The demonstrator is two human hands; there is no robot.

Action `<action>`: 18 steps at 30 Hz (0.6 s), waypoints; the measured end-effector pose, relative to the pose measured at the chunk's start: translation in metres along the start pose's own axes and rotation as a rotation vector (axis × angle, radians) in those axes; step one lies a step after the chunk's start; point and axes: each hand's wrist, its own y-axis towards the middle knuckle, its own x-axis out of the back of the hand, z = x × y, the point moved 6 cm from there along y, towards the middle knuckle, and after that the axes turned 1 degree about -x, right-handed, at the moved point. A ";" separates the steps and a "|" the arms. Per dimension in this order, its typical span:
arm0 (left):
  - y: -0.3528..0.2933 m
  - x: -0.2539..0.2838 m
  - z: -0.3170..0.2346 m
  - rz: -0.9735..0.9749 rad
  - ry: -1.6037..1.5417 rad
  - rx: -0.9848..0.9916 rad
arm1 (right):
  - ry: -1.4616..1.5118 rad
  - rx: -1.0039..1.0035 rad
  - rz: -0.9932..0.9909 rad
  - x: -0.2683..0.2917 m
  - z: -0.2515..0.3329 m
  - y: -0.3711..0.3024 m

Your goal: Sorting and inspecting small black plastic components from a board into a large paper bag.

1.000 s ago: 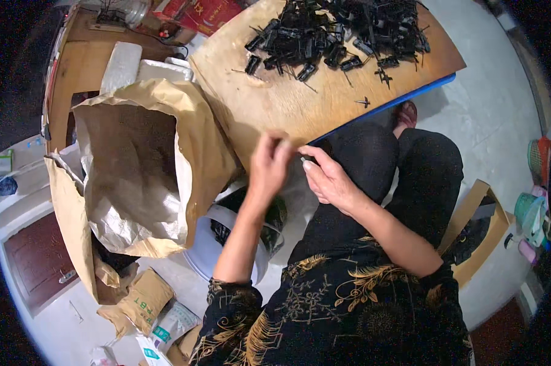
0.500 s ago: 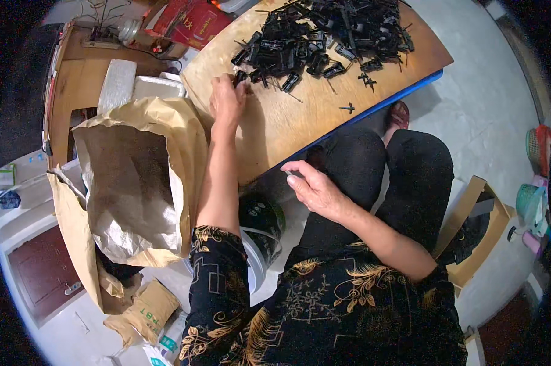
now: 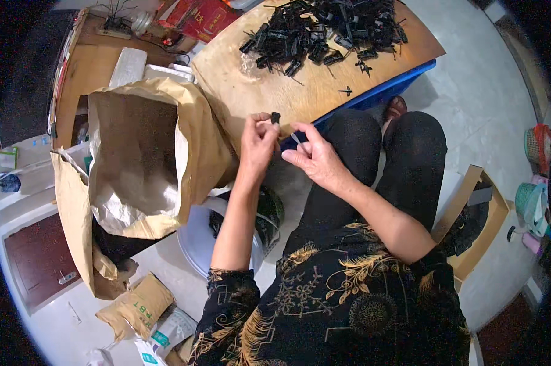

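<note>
Just off the near edge of the wooden tabletop, my left hand pinches a small black plastic part between thumb and fingers. Close beside it on the right, my right hand has its fingers curled around a thin, pale, narrow tool; its exact kind is too small to make out. The two hands are apart. Farther off on the tabletop lies a heap of similar black plastic parts with thin stems. One small black piece lies alone near the table's right edge.
At my left stands a large open brown paper sack with a pale lining. Below it are a white bucket and a smaller brown bag. An open cardboard box with black contents is on the floor at right.
My left hand has come back from the heap's left edge toward my right hand, bringing a black part. My right hand has risen slightly, and the tool in it shows more clearly.
</note>
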 end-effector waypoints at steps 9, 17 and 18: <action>-0.055 -0.013 -0.026 0.003 -0.105 -0.034 | -0.041 0.161 0.089 0.003 0.017 -0.015; -0.071 -0.023 -0.040 0.045 -0.219 -0.059 | -0.102 0.206 0.141 0.009 0.034 -0.023; -0.073 -0.024 -0.042 0.058 -0.236 -0.095 | -0.063 0.188 0.169 0.009 0.034 -0.023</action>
